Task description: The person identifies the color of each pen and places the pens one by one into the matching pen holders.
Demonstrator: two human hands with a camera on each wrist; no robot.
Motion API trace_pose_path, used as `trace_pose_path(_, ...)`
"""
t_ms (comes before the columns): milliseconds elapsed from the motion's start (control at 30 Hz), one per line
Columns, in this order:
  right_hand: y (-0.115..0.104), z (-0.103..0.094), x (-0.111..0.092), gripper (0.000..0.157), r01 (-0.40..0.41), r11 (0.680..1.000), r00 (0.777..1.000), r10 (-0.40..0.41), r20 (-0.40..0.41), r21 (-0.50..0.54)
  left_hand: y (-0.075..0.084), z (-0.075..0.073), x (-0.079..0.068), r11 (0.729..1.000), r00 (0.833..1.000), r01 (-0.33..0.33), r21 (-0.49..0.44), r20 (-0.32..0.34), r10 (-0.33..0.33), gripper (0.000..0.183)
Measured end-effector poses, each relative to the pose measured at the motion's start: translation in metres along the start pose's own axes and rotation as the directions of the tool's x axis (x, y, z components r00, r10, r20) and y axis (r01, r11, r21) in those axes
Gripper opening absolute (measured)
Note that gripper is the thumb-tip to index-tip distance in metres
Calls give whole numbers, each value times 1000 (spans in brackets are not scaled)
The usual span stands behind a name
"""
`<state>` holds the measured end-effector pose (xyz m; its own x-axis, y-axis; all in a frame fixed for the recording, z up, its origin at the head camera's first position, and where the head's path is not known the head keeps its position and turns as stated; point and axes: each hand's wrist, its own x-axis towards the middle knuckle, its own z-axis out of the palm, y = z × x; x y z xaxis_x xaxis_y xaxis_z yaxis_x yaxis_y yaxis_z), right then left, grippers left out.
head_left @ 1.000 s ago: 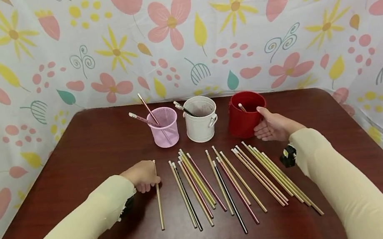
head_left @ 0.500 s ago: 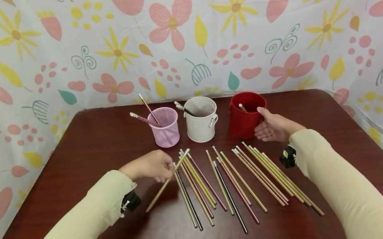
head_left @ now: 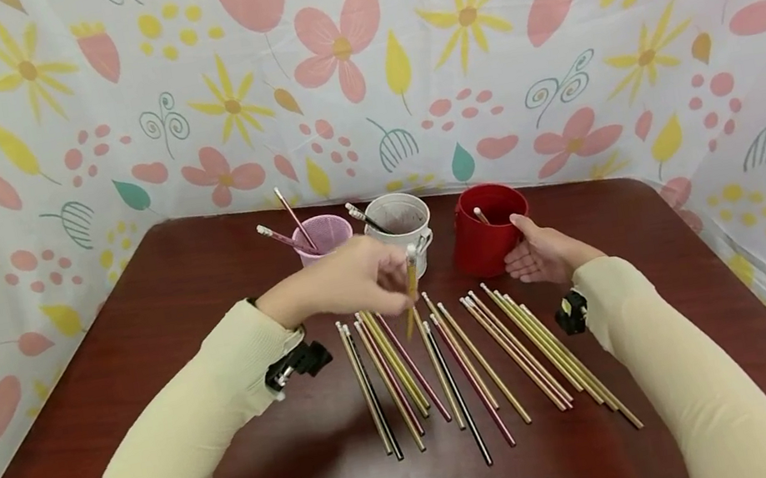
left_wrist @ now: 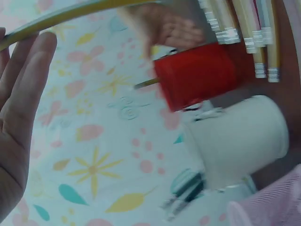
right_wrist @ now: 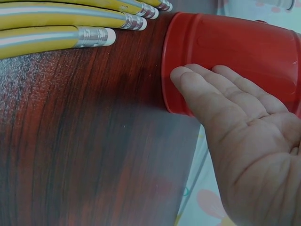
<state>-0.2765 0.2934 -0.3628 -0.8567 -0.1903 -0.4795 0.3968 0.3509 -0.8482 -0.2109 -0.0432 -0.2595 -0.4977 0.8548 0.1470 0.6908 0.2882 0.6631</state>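
My left hand (head_left: 347, 279) pinches a yellow pencil (head_left: 412, 276) with a white eraser end up, in the air in front of the white bucket (head_left: 421, 263). In the left wrist view this pencil (left_wrist: 70, 15) crosses the top, above the fingers. My right hand (head_left: 545, 252) rests against the side of the red bucket (head_left: 477, 247), its thumb at the rim. Straight fingers (right_wrist: 240, 96) lie along the red wall in the right wrist view. One pencil leans inside the red bucket, and dark pencils (head_left: 374, 222) stand in the white one.
A pink mesh cup (head_left: 330, 229) with two pencils stands left of the white bucket, partly behind my left hand. Several loose pencils (head_left: 477, 358) lie in groups on the dark wooden table (head_left: 300, 473). A flowered cloth (head_left: 361, 107) hangs behind.
My left hand has picked the pencil up from the table's left side and carried it right and upward, tilting it upright. My right hand has stayed at the red bucket.
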Motion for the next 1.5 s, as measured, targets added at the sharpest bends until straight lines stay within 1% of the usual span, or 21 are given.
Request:
trace_pose_path(33, 0, -1, -1, 88, -2, 1000, 1000, 2, 0, 0, 3, -3, 5, 1000, 999, 7, 4, -36, -7, 8)
trace_pose_path(100, 0, -2, -2, 88, -6, 1000, 1000, 6, -1, 2, 8, -9, 16, 999, 993, 25, -44, -113, -30, 8)
trace_pose_path(167, 1, -3, -3, 89, -7, 1000, 1000, 7, -8, 0, 10, -14, 28, 993, 979, 40, -107, -194, -61, 8)
trace_pose_path(200, 1, -2, -3, 90, -5, 1000, 1000, 5, -11, 0, 11, -16, 33, 988, 968, 48, -146, -237, -82, 8)
trace_pose_path(300, 1, -1, -3, 92, -2, 1000, 1000, 2, -18, 5, 14, -20, 49, 966, 923, 60, -253, -354, -150, 10)
trace_pose_path(400, 1, 2, -2, 91, -2, 1000, 1000, 2, -21, 15, 15, -20, 63, 951, 860, 87, -296, -459, -221, 11)
trace_pose_path(467, 1, 3, -2, 91, -2, 1000, 1000, 2, -25, 27, 16, -18, 72, 951, 815, 120, -285, -518, -258, 10)
trace_pose_path(533, 2, 3, -3, 91, 0, 1000, 1000, 1, -31, 30, 18, -16, 80, 953, 778, 152, -261, -563, -278, 9)
trace_pose_path(633, 3, 1, -4, 88, 1, 999, 999, 0, -39, 38, 20, -12, 91, 959, 750, 198, -201, -599, -281, 9)
trace_pose_path(700, 4, 0, -5, 86, 0, 999, 999, 2, -43, 39, 19, -8, 96, 963, 746, 212, -164, -610, -268, 10)
trace_pose_path(800, 5, 0, -6, 85, -2, 999, 999, 4, -44, 40, 14, -4, 104, 966, 738, 231, -115, -627, -251, 11)
trace_pose_path(900, 4, 1, -5, 86, -7, 999, 999, 8, -37, 35, 3, -1, 111, 955, 727, 278, -105, -627, -280, 11)
trace_pose_path(933, 3, 1, -4, 87, -6, 1000, 999, 7, -32, 29, 0, 0, 113, 949, 725, 297, -105, -622, -296, 11)
trace_pose_path(1000, 1, 1, -2, 89, -5, 1000, 1000, 5, -23, 19, -6, 2, 117, 937, 728, 337, -93, -606, -322, 10)
trace_pose_path(1067, -1, 1, -2, 90, -2, 1000, 1000, 2, -15, 14, -9, 4, 121, 928, 735, 366, -75, -589, -337, 10)
trace_pose_path(1100, -2, 1, -2, 90, 0, 1000, 1000, 0, -14, 10, -9, 5, 123, 927, 742, 370, -58, -582, -333, 10)
trace_pose_path(1167, -3, 1, -2, 90, -1, 1000, 1000, 1, -18, 8, -10, 7, 128, 930, 756, 365, -33, -573, -317, 11)
trace_pose_path(1233, -4, 0, -3, 88, -5, 1000, 1000, 5, -25, 9, -10, 9, 133, 935, 766, 354, -15, -569, -299, 12)
trace_pose_path(1333, -3, 0, -4, 86, -8, 1000, 999, 8, -34, 13, -12, 16, 141, 942, 771, 333, -30, -566, -291, 12)
trace_pose_path(1400, -2, 1, -5, 86, -5, 1000, 1000, 5, -30, 13, -15, 21, 144, 944, 775, 325, -59, -555, -302, 12)
trace_pose_path(1500, 0, 3, -6, 88, -4, 1000, 1000, 5, -24, 15, -19, 29, 145, 940, 789, 329, -88, -521, -325, 12)
